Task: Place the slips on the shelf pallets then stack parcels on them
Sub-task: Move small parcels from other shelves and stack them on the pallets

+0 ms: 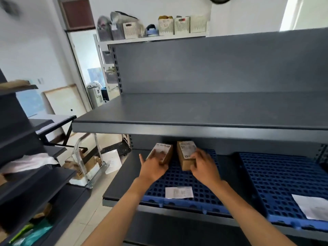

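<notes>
Two small cardboard parcels sit toward the back of the left blue pallet point(186, 181) on the lower shelf point(122, 174). Left hand point(153, 168) grips the left parcel point(164, 154), fingers closed around its near end; right hand point(204, 166) clasps the right parcel point(186, 155) likewise. One slip point(179, 192) lies near that pallet's front edge. Another slip point(313, 206) rests on the neighbouring pallet point(276, 176), right of the first.

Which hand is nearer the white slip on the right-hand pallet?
Right. The right hand holds a parcel on the left pallet, closer to that slip; the left hand is farther left.
</notes>
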The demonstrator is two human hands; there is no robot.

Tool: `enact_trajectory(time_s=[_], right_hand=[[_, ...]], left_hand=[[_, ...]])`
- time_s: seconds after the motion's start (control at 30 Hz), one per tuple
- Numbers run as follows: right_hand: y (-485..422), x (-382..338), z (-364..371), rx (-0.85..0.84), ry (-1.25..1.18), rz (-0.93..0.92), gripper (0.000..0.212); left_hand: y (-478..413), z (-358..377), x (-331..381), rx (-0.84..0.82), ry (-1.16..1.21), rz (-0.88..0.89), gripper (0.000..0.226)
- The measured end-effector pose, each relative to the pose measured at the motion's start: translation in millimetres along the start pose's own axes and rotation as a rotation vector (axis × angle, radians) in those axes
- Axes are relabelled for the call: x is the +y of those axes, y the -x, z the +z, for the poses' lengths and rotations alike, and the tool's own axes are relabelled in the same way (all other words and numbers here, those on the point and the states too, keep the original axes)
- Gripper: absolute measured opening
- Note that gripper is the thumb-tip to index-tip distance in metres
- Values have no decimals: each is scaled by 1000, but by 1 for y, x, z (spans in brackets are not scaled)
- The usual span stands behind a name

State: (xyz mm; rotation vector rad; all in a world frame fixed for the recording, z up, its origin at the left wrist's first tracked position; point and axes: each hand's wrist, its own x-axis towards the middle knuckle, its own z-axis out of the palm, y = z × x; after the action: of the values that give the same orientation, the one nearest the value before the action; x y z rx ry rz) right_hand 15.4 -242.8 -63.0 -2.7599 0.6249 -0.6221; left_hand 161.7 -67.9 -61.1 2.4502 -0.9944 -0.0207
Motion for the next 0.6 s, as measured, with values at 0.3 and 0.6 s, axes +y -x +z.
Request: enact_trajectory(time_s=[0.3,0.6], right_hand=[[-45,-14,3,-168,243,126,71],[-19,-13,-16,-34,215,-16,52]], left_hand=[[-39,13,0,-55,-118,80,56],[-17,11,20,168,30,347,42]])
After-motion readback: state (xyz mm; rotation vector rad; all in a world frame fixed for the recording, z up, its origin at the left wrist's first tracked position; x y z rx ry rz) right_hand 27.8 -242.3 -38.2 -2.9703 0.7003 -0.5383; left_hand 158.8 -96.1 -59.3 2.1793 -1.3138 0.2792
